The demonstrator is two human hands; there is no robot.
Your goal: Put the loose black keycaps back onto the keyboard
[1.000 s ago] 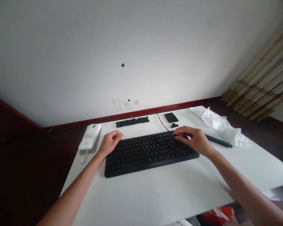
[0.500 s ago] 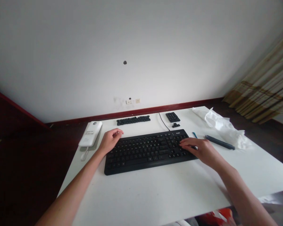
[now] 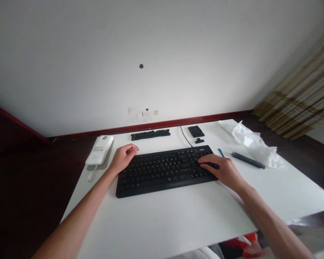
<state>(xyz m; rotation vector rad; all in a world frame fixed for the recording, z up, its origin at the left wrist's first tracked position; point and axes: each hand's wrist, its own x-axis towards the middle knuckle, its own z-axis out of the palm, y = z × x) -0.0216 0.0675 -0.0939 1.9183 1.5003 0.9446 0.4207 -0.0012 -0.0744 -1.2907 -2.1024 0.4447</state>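
A black keyboard (image 3: 156, 172) lies on the white table in front of me. At its far left corner rests my left hand (image 3: 123, 156), the fingers curled in towards the thumb; whatever is inside them is hidden. Over the number pad at the keyboard's right end, my right hand (image 3: 218, 167) has thumb and fingertips brought together in a pinch at the keys. What the fingertips grip, if anything, is too small to tell. Behind the keyboard lie a strip of black keycaps (image 3: 150, 134), a block of number-pad keycaps (image 3: 196, 131) and a small arrow-key cluster (image 3: 199, 140).
The white table (image 3: 156, 223) stands near a wall. On its left is a white device with a strap (image 3: 100, 151). To the right lie a thin blue tool (image 3: 221, 153), a dark rod-like object (image 3: 248, 160) and crumpled white wrapping (image 3: 252, 142). A cable (image 3: 185, 136) runs behind the keyboard.
The whole view has shifted slightly, so things sit a little further left and higher. My right hand has moved slightly left over the number pad. My left hand keeps its place at the corner.
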